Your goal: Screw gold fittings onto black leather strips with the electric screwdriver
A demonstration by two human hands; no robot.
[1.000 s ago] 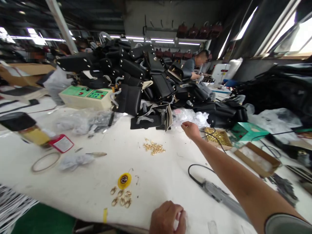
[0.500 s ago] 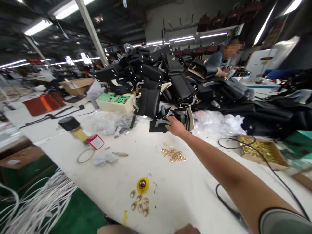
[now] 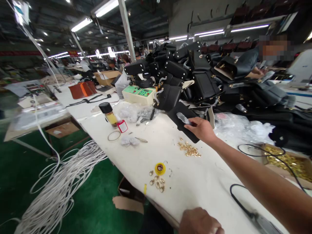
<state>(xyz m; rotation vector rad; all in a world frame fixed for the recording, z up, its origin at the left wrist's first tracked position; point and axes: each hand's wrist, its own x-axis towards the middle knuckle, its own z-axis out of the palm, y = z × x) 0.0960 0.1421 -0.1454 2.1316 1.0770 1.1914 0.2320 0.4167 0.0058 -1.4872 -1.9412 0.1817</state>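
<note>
My right hand (image 3: 201, 129) reaches across the table, thumb and fingers closed on a flat black leather bag piece (image 3: 179, 113). A handle wrapped in clear plastic (image 3: 183, 118) lies on that piece, at my fingertips. The piece is tilted beside the big pile of black handbags (image 3: 204, 84). Just in front of it lie small gold metal fittings (image 3: 190, 150). My left hand (image 3: 200, 221) is at the bottom edge of the view, its fingers curled. What it holds, if anything, is hidden. Gold clasps (image 3: 158, 185) and a yellow round spool (image 3: 160, 168) sit nearby on the table.
A cream control box (image 3: 138, 95) stands by the pile. A black-capped jar (image 3: 108, 115) and red-edged bottle (image 3: 122, 126) are at the left. A carton of gold fittings (image 3: 287, 161) and a black cable (image 3: 240, 187) lie right. A co-worker (image 3: 255, 63) sits behind the pile.
My view has swung left. The black leather piece, flat before, is now tilted and gripped in my right hand. My left hand has come further into view.
</note>
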